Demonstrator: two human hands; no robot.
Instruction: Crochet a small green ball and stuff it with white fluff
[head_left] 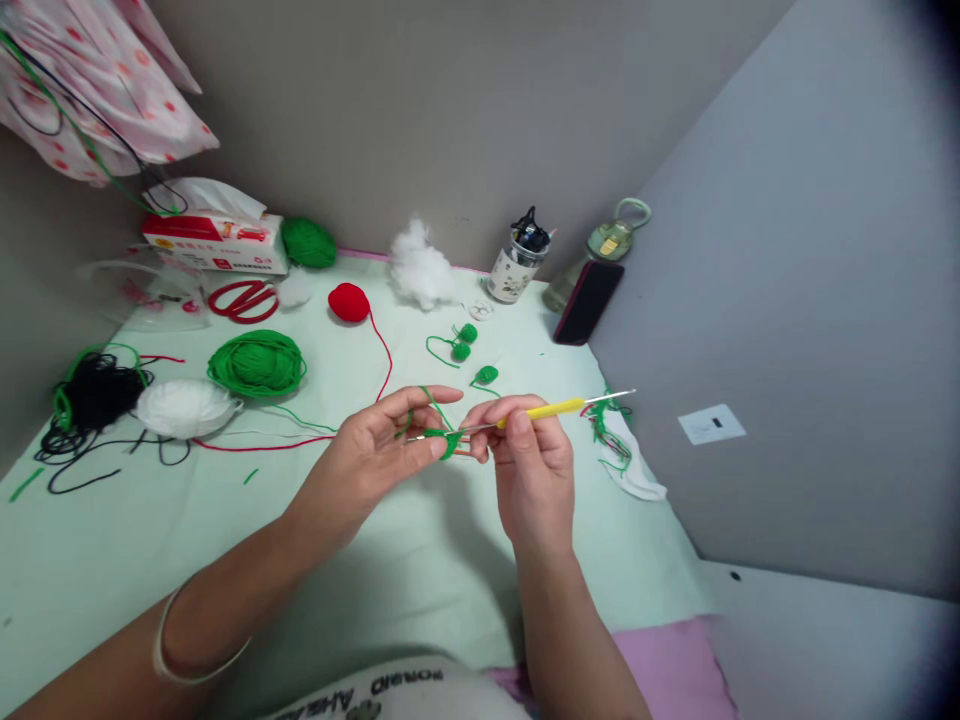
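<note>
My right hand [531, 455] grips a crochet hook by its yellow handle [555, 409], the metal shaft pointing left into green stitches. In my left hand [382, 440] a small green crochet piece [450, 440] is pinched between thumb and fingers. A strand of green yarn runs up over the raised left index finger. The hook's tip lies at the stitches, partly hidden by the left fingers. Just beyond the hands are small green crocheted balls [460, 351] and another green piece [487, 375] with a yarn tail.
At left lie a green yarn skein [257, 364], white yarn [187, 408], black yarn [101, 395] and red scissors [244, 300]. Farther back are a red yarn ball [349, 302], white stuffing [421, 268], a tissue box [217, 243], a cup [514, 270], a phone [589, 303] and a bottle [611, 240].
</note>
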